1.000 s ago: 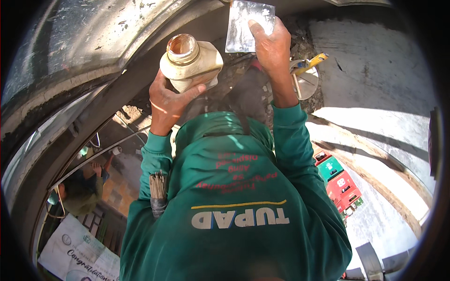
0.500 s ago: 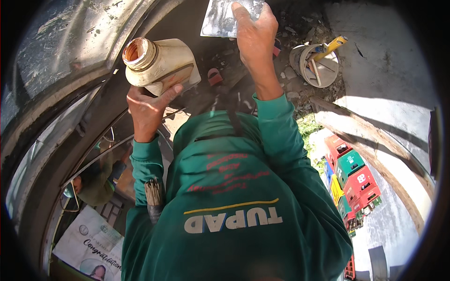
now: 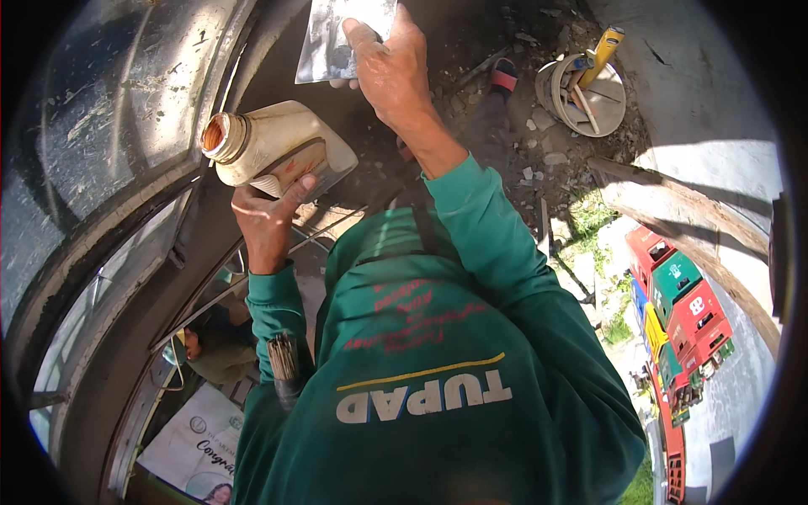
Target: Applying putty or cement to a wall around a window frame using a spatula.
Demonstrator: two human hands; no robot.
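My left hand [image 3: 268, 220] grips a cream plastic jug [image 3: 282, 143] from below. The jug lies tilted, its wide uncapped mouth turned left, with orange-brown stain inside the neck. At the top of the view, my right hand [image 3: 394, 71] is closed on a flat, rectangular metal plate [image 3: 332, 42], its thumb across the face. The plate is grey with whitish smears, and its upper end is cut off by the picture's edge. It is held apart from the jug. A bristle brush [image 3: 284, 360] rests against my left sleeve, bristles up.
A curved, dusty vehicle panel with glass [image 3: 126, 93] runs along the left. At the upper right a white bucket [image 3: 551, 94] holds a yellow tube and sticks, amid rubble. Stacked crates [image 3: 686, 290] and a wooden beam [image 3: 665, 198] lie right. Another person [image 3: 223, 362] and a printed banner [image 3: 189, 438] are lower left.
My right hand has moved left with the metal plate, bringing it nearer the jug. The jug has shifted slightly down and left in view. The surroundings have shifted as the view turned.
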